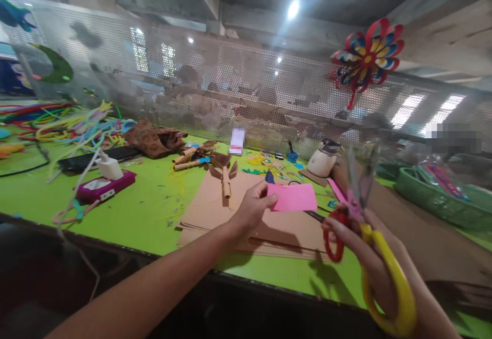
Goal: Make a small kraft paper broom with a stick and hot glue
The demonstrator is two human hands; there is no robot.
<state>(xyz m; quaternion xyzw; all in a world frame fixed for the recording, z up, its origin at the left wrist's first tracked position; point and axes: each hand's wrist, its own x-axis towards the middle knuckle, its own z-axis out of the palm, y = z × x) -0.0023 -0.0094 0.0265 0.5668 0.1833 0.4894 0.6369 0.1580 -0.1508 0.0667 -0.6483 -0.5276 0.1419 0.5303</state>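
Note:
Between the thumb and fingers of my left hand (pixel 251 208) is a pink paper rectangle (pixel 295 197), raised above brown kraft sheets (pixel 269 234). My right hand (pixel 378 262) grips a pair of scissors (pixel 355 206) with one red and one yellow handle loop. The scissor blades point upward, spread apart and a little blurred, to the right of the pink paper. Another pink strip (pixel 337 190) lies behind the scissors. On the kraft sheets rests a rolled brown paper figure (pixel 226 183) with pleated, fanned pieces.
A purple power strip (pixel 103 186) with a white plug sits at left, near colourful pipe cleaners (pixel 77 124). Behind are a crumpled brown bag (pixel 154 139), paper scraps (pixel 269 161) and a white pot (pixel 323 160). A green basket (pixel 442 190) stands right; perforated mesh (pixel 230 93) borders the back.

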